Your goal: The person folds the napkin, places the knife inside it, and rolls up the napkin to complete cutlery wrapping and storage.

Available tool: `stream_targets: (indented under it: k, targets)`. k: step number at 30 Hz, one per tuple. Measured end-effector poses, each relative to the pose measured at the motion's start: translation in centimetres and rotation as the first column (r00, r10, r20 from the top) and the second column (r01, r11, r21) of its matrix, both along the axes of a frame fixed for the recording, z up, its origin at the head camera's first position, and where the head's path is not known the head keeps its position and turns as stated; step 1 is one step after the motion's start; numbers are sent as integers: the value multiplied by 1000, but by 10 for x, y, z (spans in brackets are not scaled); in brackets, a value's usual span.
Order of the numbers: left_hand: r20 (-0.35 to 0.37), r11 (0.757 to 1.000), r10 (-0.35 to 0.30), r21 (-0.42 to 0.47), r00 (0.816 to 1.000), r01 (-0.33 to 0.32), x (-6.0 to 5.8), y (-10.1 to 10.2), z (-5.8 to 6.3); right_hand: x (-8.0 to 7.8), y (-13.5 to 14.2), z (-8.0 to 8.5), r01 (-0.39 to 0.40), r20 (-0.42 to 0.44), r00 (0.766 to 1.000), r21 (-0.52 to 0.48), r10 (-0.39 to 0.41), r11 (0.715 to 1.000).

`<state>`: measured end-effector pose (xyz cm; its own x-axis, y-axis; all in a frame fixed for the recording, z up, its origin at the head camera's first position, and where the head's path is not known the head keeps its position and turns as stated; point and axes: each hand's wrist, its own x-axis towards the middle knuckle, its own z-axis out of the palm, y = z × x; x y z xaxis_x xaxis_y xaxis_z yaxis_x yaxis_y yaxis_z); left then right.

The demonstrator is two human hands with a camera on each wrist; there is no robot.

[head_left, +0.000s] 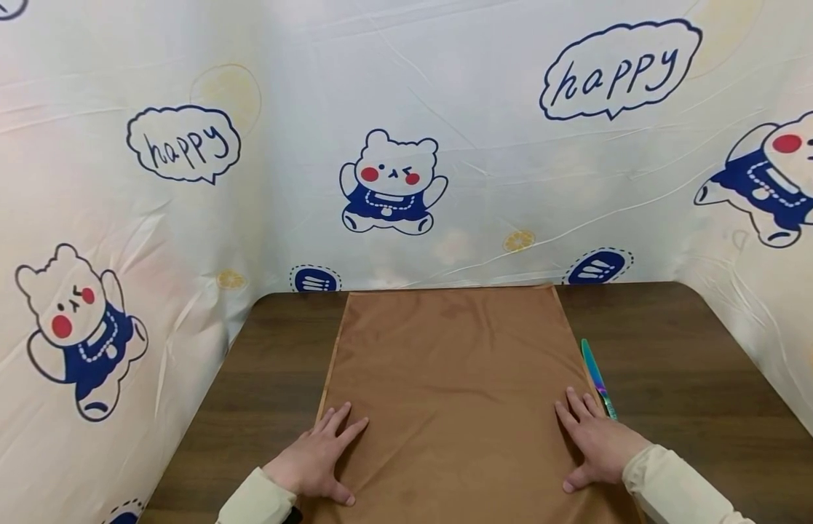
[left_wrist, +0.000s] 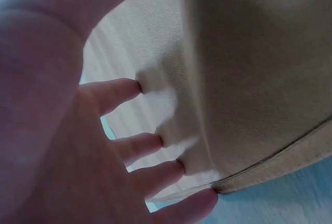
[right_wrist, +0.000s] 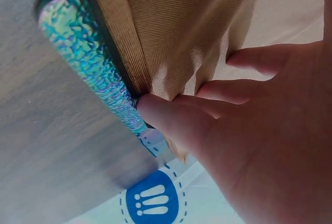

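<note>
A brown cloth (head_left: 445, 364) with hemmed edges lies lengthwise on the dark wooden table, with soft wrinkles across it. My left hand (head_left: 314, 455) rests on its left edge, fingers spread; in the left wrist view the fingertips (left_wrist: 199, 203) press against the fabric. On the opposite edge lies my right hand (head_left: 599, 444), its fingers extended onto the cloth. An iridescent table knife (head_left: 596, 378) lies just beyond the cloth's right edge. Its textured handle (right_wrist: 88, 58) runs beside that hem in the right wrist view, close to the little finger of my right hand.
The dark wood-grain table (head_left: 668, 349) shows on both sides of the cloth. Behind and around it hangs a pale curtain (head_left: 485, 167) printed with bears and "happy" bubbles, reaching the table's back edge. Cream sleeves (head_left: 675, 484) cover the person's forearms.
</note>
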<state>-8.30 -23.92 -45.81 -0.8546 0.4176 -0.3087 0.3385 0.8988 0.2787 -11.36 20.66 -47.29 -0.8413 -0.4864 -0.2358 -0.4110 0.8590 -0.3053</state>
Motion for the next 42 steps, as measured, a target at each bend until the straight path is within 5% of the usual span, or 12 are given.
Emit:
stream_targets:
  k: [8, 17, 31, 42]
  targets:
    - [-16, 999, -33, -2, 999, 33, 1, -4, 0, 0, 1, 1, -32, -64, 997, 48, 35, 998]
    - [-75, 994, -106, -33, 992, 104, 25, -6, 4, 6, -3, 2, -28, -71, 997, 62, 33, 998]
    - [-51, 997, -72, 0, 996, 72, 32, -13, -3, 15, -6, 2, -27, -4, 1000, 57, 27, 998]
    - [-56, 998, -62, -19, 997, 61, 40, -11, 7, 20, -4, 7, -57, -10, 998, 71, 58, 996]
